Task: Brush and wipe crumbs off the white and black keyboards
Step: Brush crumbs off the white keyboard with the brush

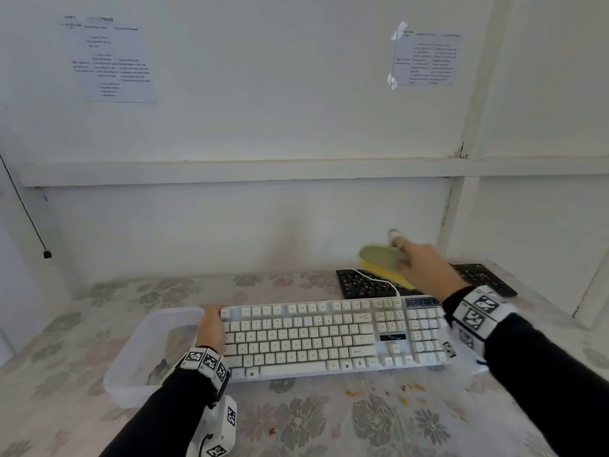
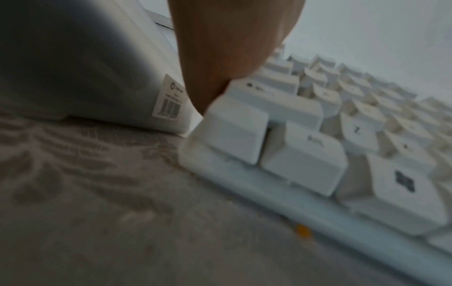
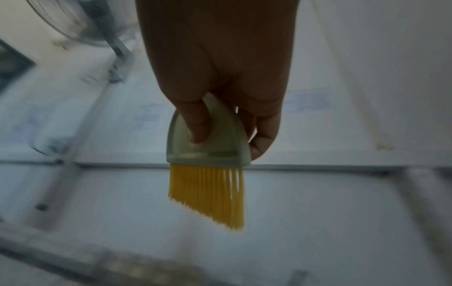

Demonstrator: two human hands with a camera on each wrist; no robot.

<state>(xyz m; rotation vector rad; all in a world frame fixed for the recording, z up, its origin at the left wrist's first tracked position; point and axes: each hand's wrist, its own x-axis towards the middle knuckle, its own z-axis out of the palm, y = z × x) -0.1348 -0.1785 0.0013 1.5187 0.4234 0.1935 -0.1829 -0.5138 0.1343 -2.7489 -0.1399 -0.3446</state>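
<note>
our right hand (image 1: 421,262) has its grip closed around the green head of the brush (image 3: 208,139), thumb on one face and fingers behind, the yellow bristles (image 3: 210,195) free in the air. just under the grip lies the black keyboard (image 1: 369,285); nearer to us is the white keyboard (image 1: 329,338), its left end held by our left hand (image 1: 211,328), next to the plastic container (image 1: 148,351). we think a hard stroke may throw crumbs (image 1: 408,387) farther over the tabletop (image 1: 296,420), or catch the white cable (image 1: 379,278). the right arm is stretched forward, the wrist raised.
</note>
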